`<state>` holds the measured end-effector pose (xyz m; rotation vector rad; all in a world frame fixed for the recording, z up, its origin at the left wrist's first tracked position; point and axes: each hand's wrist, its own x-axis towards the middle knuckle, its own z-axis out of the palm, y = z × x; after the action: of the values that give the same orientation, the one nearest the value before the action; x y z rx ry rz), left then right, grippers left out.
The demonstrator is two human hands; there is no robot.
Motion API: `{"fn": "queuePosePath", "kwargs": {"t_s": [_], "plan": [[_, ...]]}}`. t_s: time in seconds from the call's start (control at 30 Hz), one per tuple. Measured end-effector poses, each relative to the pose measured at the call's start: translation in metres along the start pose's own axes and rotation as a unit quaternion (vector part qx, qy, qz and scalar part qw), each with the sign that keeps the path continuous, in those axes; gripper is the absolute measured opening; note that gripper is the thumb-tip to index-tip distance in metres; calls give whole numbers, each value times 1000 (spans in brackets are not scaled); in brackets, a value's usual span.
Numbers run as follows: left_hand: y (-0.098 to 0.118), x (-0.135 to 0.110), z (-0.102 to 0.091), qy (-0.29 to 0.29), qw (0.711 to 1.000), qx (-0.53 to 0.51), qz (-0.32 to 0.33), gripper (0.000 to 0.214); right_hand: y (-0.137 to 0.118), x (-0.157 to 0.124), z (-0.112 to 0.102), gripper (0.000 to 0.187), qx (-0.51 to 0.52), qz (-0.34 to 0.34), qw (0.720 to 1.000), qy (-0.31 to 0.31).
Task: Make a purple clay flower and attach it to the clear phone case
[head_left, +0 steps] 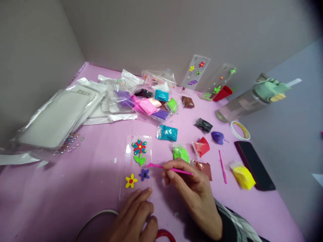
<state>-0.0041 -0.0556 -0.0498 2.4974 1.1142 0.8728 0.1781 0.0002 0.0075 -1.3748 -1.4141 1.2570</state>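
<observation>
Between thumb and fingers, my right hand (pixel 191 191) pinches a pink clay modelling tool (pixel 183 171). Its flat tip lies over the right edge of a clear phone case (pixel 126 161), near the green leaves. On the case are a red and blue clay flower (pixel 139 147) with a green stem, a yellow clay flower (pixel 131 181) and a purple clay flower (pixel 144 174) with a dark centre. My left hand (pixel 135 218) rests at the case's lower end, index finger stretched, other fingers partly bent, holding nothing visible.
Packets of clay, among them teal (pixel 168 133), green (pixel 181 153) and red (pixel 202 147), lie beyond my right hand. A second pink tool (pixel 222 167), a black phone (pixel 254 165) and a bottle (pixel 239 106) stand right. Bagged cases (pixel 55 117) pile up left; red handle (pixel 165 234) near.
</observation>
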Motion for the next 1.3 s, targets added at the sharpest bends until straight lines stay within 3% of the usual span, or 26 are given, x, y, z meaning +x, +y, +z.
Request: {"fn": "queuePosePath", "kwargs": {"t_s": [0.2,0.47,0.63,1.3], "plan": [[1,1,-2,6,1000,9,6,26,3,-3,-1,12,22,-19,999,20],[2,4,-3,8,1000,24,5,26,-4,5,2,20,-55,-45,992,-102],[2,3,-2,1,1000,25,2,26,-9,9,3,21,-68,-53,986,-143],[3,1,-3,-13,999,30,2,17,-10,14,8,20,-76,-59,982,-160]]}}
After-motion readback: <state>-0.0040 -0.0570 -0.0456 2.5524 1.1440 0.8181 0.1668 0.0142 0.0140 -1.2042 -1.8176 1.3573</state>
